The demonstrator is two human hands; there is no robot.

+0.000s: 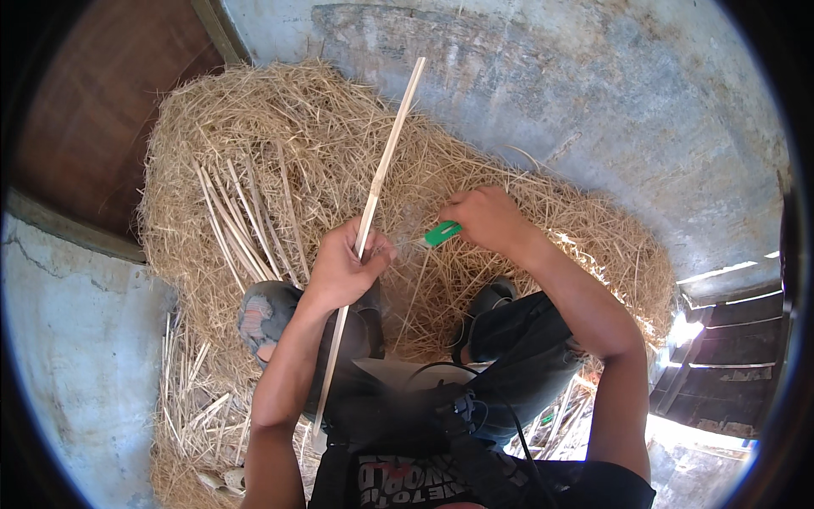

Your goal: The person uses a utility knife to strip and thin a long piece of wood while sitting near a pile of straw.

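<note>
1. At the far left stand a pale blue wall (68, 356) and, above it, a brown panel (110, 119).
2. Next comes a thick bed of dry straw (280, 102), heaped up toward the walls.
3. On the straw, a group of thin pale sticks (242, 240) lies fanned out, the lower ends close to the person's left knee, which shows through a torn dark trouser leg.
4. The left hand (339, 267) is closed around a long pale strip (389, 148), gripping it near its middle. The strip slants, its upper end leaning right over the straw and its lower end down by the person's lap. A joint shows just above the hand.
5. To the right, apart from the strip, the right hand (490, 219) is curled around a green-handled cutter (444, 232), whose front end points left toward the strip. The blade is too small to make out clearly.
6. Below the right hand, a dark shoe (487, 305) rests on the straw.
7. At the far right are dark wooden slats (738, 339), with bright light coming through the gaps.
</note>
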